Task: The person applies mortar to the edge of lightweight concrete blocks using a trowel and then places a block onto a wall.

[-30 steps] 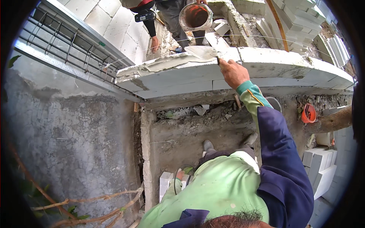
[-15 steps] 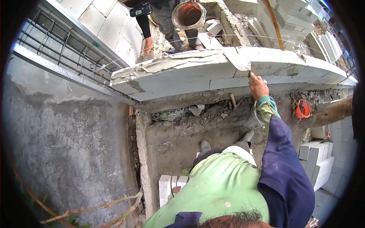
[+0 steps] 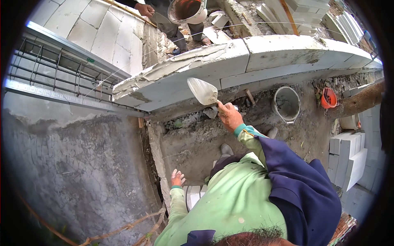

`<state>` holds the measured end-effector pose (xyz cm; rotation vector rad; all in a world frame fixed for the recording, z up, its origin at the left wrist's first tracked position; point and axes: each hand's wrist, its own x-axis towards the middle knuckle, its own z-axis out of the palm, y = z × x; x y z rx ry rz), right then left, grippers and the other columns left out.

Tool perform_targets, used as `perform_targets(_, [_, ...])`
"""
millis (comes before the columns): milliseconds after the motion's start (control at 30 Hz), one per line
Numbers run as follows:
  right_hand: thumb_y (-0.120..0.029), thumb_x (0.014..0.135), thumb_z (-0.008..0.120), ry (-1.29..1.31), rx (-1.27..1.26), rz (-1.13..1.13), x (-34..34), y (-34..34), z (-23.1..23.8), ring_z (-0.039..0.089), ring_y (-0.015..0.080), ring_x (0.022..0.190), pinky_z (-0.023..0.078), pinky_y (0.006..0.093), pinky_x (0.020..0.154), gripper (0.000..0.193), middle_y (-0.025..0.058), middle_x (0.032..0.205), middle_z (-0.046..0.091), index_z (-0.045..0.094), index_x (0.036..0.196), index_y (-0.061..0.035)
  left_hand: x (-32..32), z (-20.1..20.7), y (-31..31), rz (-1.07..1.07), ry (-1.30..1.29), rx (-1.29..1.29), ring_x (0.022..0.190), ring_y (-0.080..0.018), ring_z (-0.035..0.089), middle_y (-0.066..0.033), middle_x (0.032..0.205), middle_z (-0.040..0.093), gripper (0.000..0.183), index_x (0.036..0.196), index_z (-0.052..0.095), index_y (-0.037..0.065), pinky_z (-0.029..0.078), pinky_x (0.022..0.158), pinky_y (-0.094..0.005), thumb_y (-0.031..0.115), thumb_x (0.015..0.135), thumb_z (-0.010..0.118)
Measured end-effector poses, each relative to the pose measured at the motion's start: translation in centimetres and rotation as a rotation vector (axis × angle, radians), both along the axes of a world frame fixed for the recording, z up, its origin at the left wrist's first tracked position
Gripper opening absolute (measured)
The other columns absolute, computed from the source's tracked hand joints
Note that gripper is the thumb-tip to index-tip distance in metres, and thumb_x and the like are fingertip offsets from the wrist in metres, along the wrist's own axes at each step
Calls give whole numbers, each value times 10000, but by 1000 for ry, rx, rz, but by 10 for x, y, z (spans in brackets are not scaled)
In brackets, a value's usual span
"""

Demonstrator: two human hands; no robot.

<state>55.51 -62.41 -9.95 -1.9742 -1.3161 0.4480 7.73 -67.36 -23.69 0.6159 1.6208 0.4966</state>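
My right hand (image 3: 230, 116) grips the handle of a pointed metal trowel (image 3: 202, 91). The blade hangs on my side of the low white block wall (image 3: 180, 87), close to its face. Ragged grey mortar (image 3: 184, 61) lies along the wall's top on the left part. To the lower left, my left hand (image 3: 177, 179) holds nothing and its fingers are apart, near several white blocks (image 3: 193, 196) beside my body. A grey bucket (image 3: 286, 105) with wet mortar stands on the ground to the right of the trowel.
Across the wall a co-worker's hand (image 3: 145, 10) shows near another mortar bucket (image 3: 188, 10). A string (image 3: 246, 24) runs above the wall. Rebar (image 3: 53, 69) lies between metal rails at left. An orange bucket (image 3: 328, 98) and stacked blocks (image 3: 347, 158) stand at right.
The trowel has come off the wall's top and swung left and nearer to me. My left hand has reached out into view. The co-worker's hand has moved up, away from the wall.
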Motion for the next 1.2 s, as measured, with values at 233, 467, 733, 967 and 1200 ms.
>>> perform_targets(233, [-126,900,542,-233,-40,37,35,55,69,631,316,808,535,430,696,505,123,1025,527,445,1385,-233,25,-20,-17,-330,174,-239,928,-289,657,-141,1185,620,592,1414,438,91,574,646,-416,127,859,639])
perform_targets(467, [-117,898,567,-259,-37,-154,214,-69,13,605,285,828,520,395,715,505,66,959,527,468,1377,-242,44,-11,-54,-228,234,-241,845,-264,624,-108,1080,630,539,1357,500,89,549,676,-443,168,849,665])
perform_targets(733, [-300,904,549,11,-720,-505,371,-283,-140,639,345,976,525,453,804,286,137,1108,635,560,1147,-150,45,72,-146,-361,467,-525,841,-233,621,-81,1033,648,484,1324,526,83,540,703,-426,211,872,643])
perform_targets(967, [-201,919,493,11,-1032,-658,471,-310,-394,665,345,1016,560,476,811,346,154,1150,642,585,1177,11,134,146,-166,-381,711,-631,843,-225,626,-86,1041,652,482,1332,516,73,538,713,-402,196,882,634])
perform_targets(1200, [-145,895,515,168,-1131,-214,414,-275,-429,688,355,954,572,453,748,328,245,1132,650,643,1136,35,206,172,-198,-325,784,-650,846,-218,631,-90,1049,655,480,1341,506,62,536,724,-378,181,891,625])
